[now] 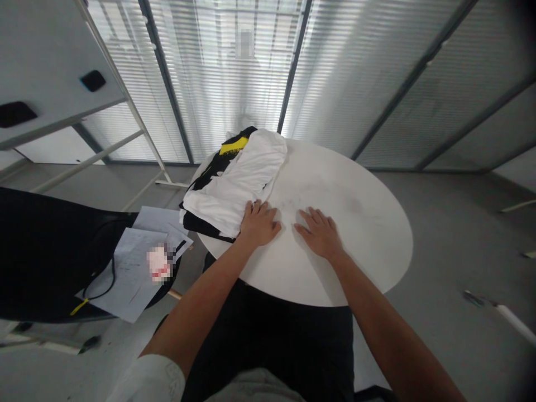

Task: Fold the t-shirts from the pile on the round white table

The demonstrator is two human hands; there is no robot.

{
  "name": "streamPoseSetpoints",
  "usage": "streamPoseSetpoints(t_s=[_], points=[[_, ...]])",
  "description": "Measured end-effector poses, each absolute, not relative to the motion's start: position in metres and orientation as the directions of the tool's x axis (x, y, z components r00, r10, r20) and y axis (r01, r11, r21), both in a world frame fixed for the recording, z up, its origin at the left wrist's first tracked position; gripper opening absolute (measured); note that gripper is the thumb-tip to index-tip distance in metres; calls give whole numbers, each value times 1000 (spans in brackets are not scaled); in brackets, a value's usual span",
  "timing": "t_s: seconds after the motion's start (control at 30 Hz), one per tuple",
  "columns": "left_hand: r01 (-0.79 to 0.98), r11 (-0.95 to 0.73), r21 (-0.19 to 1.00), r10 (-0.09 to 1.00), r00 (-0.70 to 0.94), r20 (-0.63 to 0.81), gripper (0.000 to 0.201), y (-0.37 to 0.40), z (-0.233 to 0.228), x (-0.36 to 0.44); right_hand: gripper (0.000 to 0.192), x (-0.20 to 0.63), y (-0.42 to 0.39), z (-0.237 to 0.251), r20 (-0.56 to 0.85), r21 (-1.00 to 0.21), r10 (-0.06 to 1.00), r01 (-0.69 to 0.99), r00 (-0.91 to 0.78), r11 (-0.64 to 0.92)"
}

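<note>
A white garment [234, 187] lies folded on top of darker clothing at the left of a round white table [368, 218]. Black cloth [201, 223] shows along its near edge, and a yellow patch [233, 146] on black shows at the far end. My left hand [259, 223] rests with fingers spread at the near right corner of the white garment, its fingertips at the cloth's edge. To the right, my right hand [318, 230] lies flat on the bare tabletop, fingers apart and holding nothing.
On the left stands a black seat or table [46, 251] with white papers [121, 268] and a dark cord on it. A white metal frame [138, 120] rises behind. Window blinds [234, 72] line the far side. Metal legs [515, 321] show at the right.
</note>
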State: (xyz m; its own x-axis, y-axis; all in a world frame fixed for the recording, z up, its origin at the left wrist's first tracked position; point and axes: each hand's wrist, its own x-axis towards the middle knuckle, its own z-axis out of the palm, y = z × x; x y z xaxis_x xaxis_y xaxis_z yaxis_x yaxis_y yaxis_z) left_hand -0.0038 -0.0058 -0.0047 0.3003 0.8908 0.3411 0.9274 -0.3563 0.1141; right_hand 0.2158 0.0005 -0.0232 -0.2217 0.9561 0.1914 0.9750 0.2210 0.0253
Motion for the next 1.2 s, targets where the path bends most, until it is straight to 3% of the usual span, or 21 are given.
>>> streamPoseSetpoints(t_s=[0.17,0.3,0.43,0.67,0.87,1.1,1.2], points=[[923,-320,212,906,233,353,41,6,16,-13,59,216,2,-23,191,-10,958,975,-215,221],[975,-20,222,908,-75,411,52,25,34,-36,51,218,7,-15,169,-133,971,972,-170,194],[981,127,144,962,-157,221,43,41,38,-43,42,215,18,1,185,-317,977,934,-108,163],[968,10,252,941,-94,325,33,46,63,-9,28,191,38,14,242,-613,967,760,-79,215],[926,-151,346,945,33,327,33,42,65,20,27,175,40,2,280,-760,956,589,-84,274],[765,-457,453,889,375,264,30,30,56,42,30,177,43,-12,282,-887,957,362,-70,288],[749,-469,468,879,344,330,31,28,60,30,37,177,44,-14,232,-932,970,269,-77,244]])
